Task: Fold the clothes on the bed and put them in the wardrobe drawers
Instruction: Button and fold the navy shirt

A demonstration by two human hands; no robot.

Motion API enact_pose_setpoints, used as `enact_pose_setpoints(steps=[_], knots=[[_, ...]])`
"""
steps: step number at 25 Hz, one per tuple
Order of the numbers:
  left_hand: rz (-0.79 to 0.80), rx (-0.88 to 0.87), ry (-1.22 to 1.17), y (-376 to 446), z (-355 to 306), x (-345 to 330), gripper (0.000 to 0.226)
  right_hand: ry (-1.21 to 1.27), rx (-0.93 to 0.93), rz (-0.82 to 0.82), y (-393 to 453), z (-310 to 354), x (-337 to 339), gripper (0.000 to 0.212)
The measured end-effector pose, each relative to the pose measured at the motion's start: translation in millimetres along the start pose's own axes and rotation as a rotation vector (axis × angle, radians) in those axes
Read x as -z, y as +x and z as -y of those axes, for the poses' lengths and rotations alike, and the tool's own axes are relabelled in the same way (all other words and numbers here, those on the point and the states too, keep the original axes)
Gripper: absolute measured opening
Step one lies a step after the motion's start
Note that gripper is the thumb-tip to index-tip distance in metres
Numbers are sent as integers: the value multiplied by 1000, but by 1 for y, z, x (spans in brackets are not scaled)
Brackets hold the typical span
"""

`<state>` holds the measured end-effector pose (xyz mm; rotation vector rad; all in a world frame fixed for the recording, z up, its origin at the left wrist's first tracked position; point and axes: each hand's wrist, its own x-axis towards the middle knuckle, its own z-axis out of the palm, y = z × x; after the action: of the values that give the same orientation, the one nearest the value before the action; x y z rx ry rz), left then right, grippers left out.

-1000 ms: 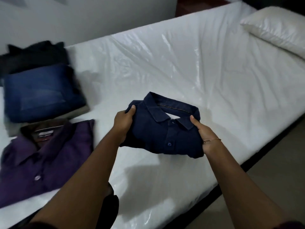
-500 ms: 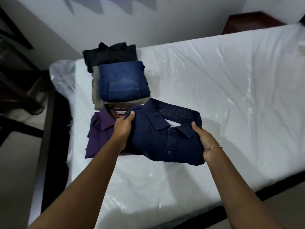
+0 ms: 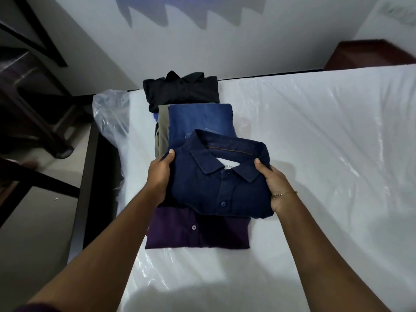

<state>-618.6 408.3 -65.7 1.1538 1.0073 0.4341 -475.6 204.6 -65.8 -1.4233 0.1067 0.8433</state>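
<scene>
A folded navy blue shirt (image 3: 221,179) is held above the bed (image 3: 326,154), collar away from me. My left hand (image 3: 158,176) grips its left edge and my right hand (image 3: 273,183) grips its right edge. Under it lies a folded purple shirt (image 3: 198,230), partly covered. Beyond that sit folded blue jeans (image 3: 200,119) on an olive garment (image 3: 162,129), then a folded black shirt (image 3: 180,90) near the far edge.
The mattress is wrapped in clear plastic (image 3: 110,118) that bunches at its left end. A dark bed frame (image 3: 90,176) runs along the left, with dark furniture legs (image 3: 33,104) on the floor beyond. A brown cabinet (image 3: 369,55) stands at the back right.
Both hands carried the navy shirt leftward over the bed, and it now hangs over the purple shirt. The view turned left with it, so the pillow is out of sight.
</scene>
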Motion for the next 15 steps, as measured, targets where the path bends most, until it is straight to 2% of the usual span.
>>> enact_pose_setpoints(steps=[8, 15], knots=[[-11, -15, -150, 70, -20, -12, 37, -16, 39, 21, 70, 41, -34, 30], [-90, -63, -210, 115, -41, -27, 28, -55, 73, 47, 134, 72, -57, 31]])
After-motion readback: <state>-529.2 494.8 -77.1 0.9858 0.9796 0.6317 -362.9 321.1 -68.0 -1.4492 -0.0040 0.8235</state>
